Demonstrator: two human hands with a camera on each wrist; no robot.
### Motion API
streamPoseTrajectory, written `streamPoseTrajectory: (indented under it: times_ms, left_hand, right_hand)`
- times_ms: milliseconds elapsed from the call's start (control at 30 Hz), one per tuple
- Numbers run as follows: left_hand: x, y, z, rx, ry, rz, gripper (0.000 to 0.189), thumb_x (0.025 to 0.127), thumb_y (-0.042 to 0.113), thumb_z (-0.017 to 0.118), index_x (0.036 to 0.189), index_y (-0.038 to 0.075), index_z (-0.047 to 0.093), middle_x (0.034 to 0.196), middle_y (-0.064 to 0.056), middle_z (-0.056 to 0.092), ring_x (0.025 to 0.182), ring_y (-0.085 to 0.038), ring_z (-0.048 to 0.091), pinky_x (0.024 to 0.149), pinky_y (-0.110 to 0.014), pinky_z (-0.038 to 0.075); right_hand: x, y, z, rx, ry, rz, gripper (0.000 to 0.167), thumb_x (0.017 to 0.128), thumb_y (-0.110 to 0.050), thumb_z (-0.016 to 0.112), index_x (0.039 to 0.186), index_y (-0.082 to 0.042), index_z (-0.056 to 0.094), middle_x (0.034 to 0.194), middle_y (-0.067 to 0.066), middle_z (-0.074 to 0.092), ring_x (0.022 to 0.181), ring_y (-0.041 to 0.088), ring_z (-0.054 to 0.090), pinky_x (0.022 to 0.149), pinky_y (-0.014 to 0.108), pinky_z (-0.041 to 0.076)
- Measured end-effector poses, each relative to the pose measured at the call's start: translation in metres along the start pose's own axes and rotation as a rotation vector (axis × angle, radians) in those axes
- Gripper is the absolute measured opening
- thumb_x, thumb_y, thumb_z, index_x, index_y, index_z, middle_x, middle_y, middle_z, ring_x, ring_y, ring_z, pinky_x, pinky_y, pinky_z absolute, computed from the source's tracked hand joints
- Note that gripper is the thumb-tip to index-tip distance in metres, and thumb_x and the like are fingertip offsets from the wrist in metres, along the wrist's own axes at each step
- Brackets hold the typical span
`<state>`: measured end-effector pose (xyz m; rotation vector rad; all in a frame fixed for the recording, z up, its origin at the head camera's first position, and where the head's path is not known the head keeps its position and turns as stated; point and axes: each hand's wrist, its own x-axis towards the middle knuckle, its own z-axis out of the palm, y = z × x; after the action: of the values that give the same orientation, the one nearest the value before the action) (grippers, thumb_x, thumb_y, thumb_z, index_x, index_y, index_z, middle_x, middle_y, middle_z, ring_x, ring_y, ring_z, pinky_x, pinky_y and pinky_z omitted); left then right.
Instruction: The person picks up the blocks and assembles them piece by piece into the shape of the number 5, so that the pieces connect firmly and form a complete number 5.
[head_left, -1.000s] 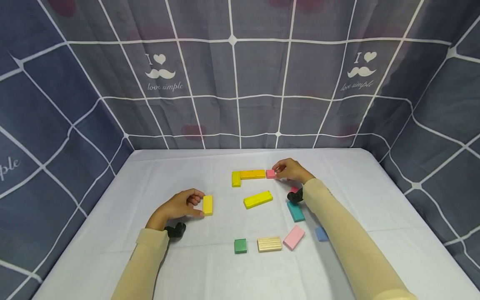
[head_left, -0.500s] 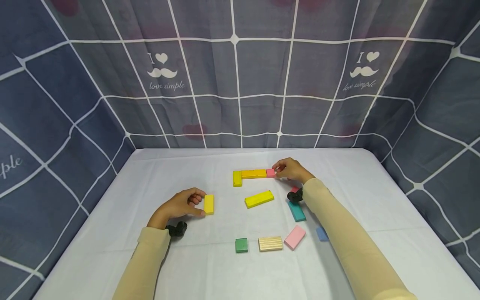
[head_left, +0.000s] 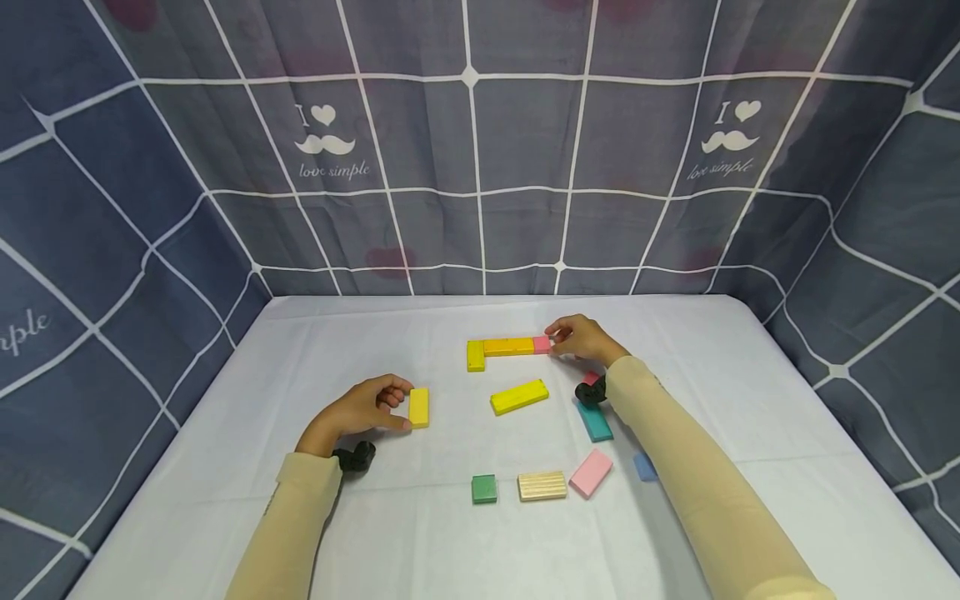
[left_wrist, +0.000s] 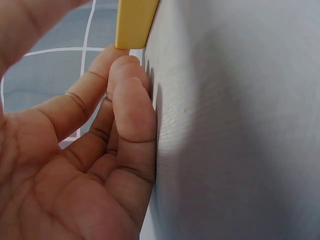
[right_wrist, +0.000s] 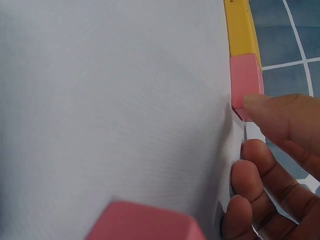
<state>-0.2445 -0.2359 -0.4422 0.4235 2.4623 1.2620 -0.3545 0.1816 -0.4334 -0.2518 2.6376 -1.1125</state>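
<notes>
A: Left hand status?
B: The left hand pinches a yellow block along its left side, on the white surface.
A: Centre row?
B: A short yellow piece abuts the left end of an orange bar; a pink block abuts the right end.
A: Right hand status?
B: The right hand pinches the pink block's right end. A teal block lies near its wrist.

My white-covered table takes the frame's lower half. On it lie a yellow block left of centre, a small pink block right of centre, a teal block lower, a green block near the bottom.
</notes>
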Motion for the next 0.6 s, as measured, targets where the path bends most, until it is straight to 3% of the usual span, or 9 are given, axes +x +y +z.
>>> streamPoseTrajectory:
  times_ms: [367, 600]
  left_hand:
    - [0.004, -0.003, -0.002, -0.008, -0.004, -0.026, 0.065, 0.082, 0.005, 0.093, 0.136, -0.007, 0.06, 0.112, -0.011, 0.058, 0.101, -0.024, 0.052, 0.087, -0.026, 0.048]
    - [0.002, 0.0, -0.002, -0.021, -0.014, -0.019, 0.066, 0.082, 0.003, 0.092, 0.137, -0.009, 0.059, 0.113, -0.014, 0.058, 0.102, -0.026, 0.052, 0.086, -0.026, 0.048]
  right_hand:
    - [-0.011, -0.001, 0.0, 0.099, 0.003, -0.043, 0.043, 0.101, -0.009, 0.073, 0.142, 0.001, 0.065, 0.124, 0.019, 0.064, 0.105, 0.03, 0.062, 0.081, 0.031, 0.057]
    - [-0.02, -0.005, 0.005, 0.185, 0.004, -0.106, 0.042, 0.103, -0.006, 0.07, 0.143, 0.005, 0.064, 0.128, 0.024, 0.067, 0.1, 0.028, 0.065, 0.082, 0.032, 0.059]
